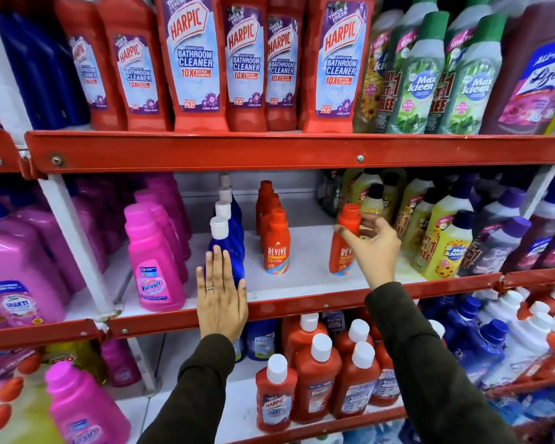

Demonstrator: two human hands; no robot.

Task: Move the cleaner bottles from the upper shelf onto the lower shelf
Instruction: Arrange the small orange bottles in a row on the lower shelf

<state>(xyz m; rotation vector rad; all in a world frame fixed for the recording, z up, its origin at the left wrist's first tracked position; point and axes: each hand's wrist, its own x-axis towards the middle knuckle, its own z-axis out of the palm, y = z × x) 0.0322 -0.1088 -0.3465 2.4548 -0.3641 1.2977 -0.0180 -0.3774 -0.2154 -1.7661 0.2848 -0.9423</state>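
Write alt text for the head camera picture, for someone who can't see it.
A person's right hand grips an orange bottle on a shop's middle shelf, while the left hand rests flat against a blue bottle. Red cleaner bottles line the shelf above.

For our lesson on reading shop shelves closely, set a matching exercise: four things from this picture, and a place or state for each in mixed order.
Things
1. Harpic Bathroom Cleaner bottles
2. Vanish bottle
3. lone Revive bottle
4. front blue bottle

Places or states
A. behind the flat left hand
B. pink, middle shelf, left
C. top shelf, in a row
D. neck in the right hand

Pairs: 1-C, 2-B, 3-D, 4-A
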